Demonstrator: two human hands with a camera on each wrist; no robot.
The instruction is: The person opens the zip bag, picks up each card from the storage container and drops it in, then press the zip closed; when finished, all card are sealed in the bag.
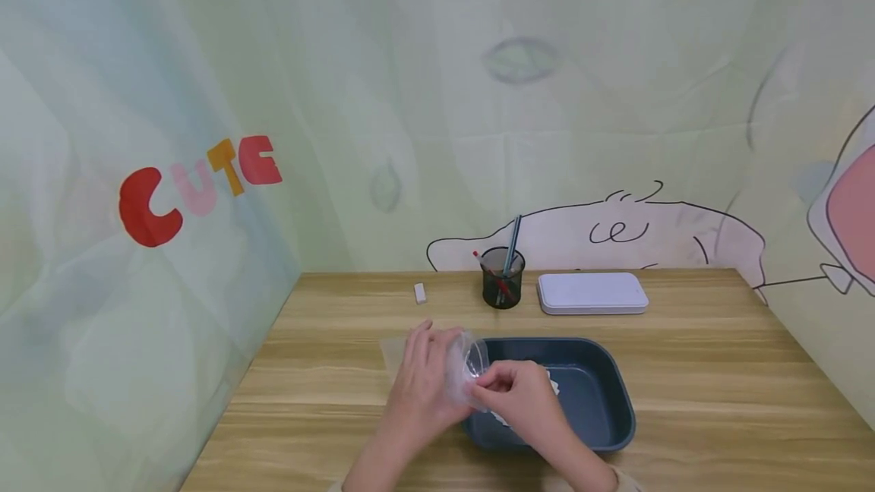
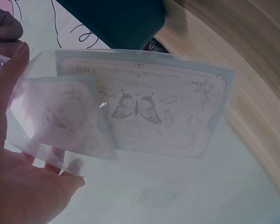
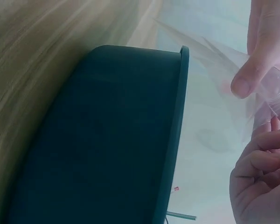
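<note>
My left hand (image 1: 418, 386) grips a clear plastic bag (image 1: 459, 370) whose mouth is bowed open toward the right. Translucent sheets, one printed with a butterfly (image 2: 136, 109) and ornate borders, show with the bag in the left wrist view; a smaller-looking printed piece (image 2: 60, 116) overlaps it on the left. At the bag's mouth, the thumb and fingers of my right hand (image 1: 529, 405) pinch the edge. Both hands are over the left part of a dark blue tray (image 1: 601, 408). White pieces (image 1: 500, 418) in the tray are partly hidden by my right hand.
Behind the tray stand a black mesh pen holder (image 1: 502, 291) with pens and a white case (image 1: 592, 294). A small white block (image 1: 420, 293) lies farther left on the wooden table (image 1: 301, 431). A printed cloth backdrop (image 1: 383, 120) surrounds the table.
</note>
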